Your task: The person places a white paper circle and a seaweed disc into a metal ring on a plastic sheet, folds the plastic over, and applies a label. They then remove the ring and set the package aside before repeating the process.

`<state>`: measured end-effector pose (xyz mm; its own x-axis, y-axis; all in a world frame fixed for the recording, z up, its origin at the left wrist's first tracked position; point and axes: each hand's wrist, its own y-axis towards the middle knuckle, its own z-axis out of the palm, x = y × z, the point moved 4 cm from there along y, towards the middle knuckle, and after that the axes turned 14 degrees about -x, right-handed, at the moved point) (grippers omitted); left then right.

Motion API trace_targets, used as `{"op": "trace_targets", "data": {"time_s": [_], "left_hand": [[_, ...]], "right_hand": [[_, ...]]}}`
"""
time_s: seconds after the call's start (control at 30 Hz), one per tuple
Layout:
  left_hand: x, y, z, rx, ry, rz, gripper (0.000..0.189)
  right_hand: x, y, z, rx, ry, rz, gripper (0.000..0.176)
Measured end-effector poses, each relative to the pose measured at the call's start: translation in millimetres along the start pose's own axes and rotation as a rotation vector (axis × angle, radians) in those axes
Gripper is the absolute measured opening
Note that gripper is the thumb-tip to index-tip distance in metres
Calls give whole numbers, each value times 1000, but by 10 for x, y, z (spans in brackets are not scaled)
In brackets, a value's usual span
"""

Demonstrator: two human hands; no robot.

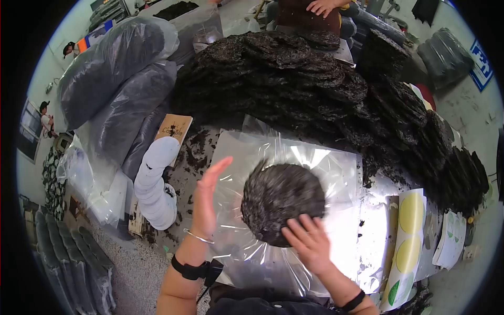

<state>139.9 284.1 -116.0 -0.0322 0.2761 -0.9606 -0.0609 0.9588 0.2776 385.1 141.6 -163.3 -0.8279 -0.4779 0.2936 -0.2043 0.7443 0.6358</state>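
Note:
A round black cake of what looks like dried seaweed lies over clear plastic film in front of me, its outline smeared by motion. My right hand rests on its lower right edge with the fingers stretched and a little spread; the thumb is hidden. To the left of the cake stands my left hand, open and on edge, palm toward it, with a gap between them. Under the film is a bright, shiny work surface.
A long heap of dark seaweed cakes curves behind the film. At left are white paper discs, a cardboard piece and large filled plastic bags. Yellow-circle label sheets lie at right. Another person's hand shows at the top.

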Motion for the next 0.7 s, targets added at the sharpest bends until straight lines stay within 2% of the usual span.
{"op": "trace_targets", "data": {"time_s": [0.03, 0.07, 0.1, 0.13, 0.17, 0.23, 0.3, 0.37, 0.43, 0.47, 0.5, 0.57, 0.63, 0.7], "left_hand": [[-47, -68, -3, 53, 119, 50, 75], [-17, -113, 47, 172, 159, 77, 64], [-37, -150, 126, 181, 158, 81, 64], [-84, -213, 332, 339, 381, 242, 61], [-104, -281, 530, 496, 604, 407, 62], [69, -464, 836, 651, 845, 598, 71], [428, -566, 995, 782, 939, 683, 74], [622, -567, 1034, 771, 970, 728, 75], [697, -579, 1009, 800, 959, 693, 75], [744, -582, 1044, 801, 948, 649, 76], [770, -574, 1076, 791, 946, 628, 76], [856, -590, 1079, 905, 1072, 613, 76], [1043, -609, 1079, 934, 1057, 559, 81], [1159, -627, 1115, 1033, 1053, 407, 87]], "right_hand": [[59, -134, 154, 164, 47, 88, 52], [86, -199, 146, 158, 45, 97, 52], [96, -175, 119, 147, 29, 75, 53], [103, -156, 91, 136, 12, 50, 53], [114, -173, 77, 128, 8, 55, 53], [78, -199, 109, 222, 25, 57, 52], [45, -104, 72, 251, 59, 67, 48], [0, -39, 76, 318, 219, 161, 41], [-117, -24, -52, 93, 353, 263, 42], [-152, 3, -87, 55, 180, 227, 41], [-190, 19, 14, 76, 187, 220, 41], [-195, -97, 309, 200, -74, 179, 37], [-191, -30, 369, 237, -56, 211, 32], [-190, -26, 389, 290, -96, 209, 29]]}}
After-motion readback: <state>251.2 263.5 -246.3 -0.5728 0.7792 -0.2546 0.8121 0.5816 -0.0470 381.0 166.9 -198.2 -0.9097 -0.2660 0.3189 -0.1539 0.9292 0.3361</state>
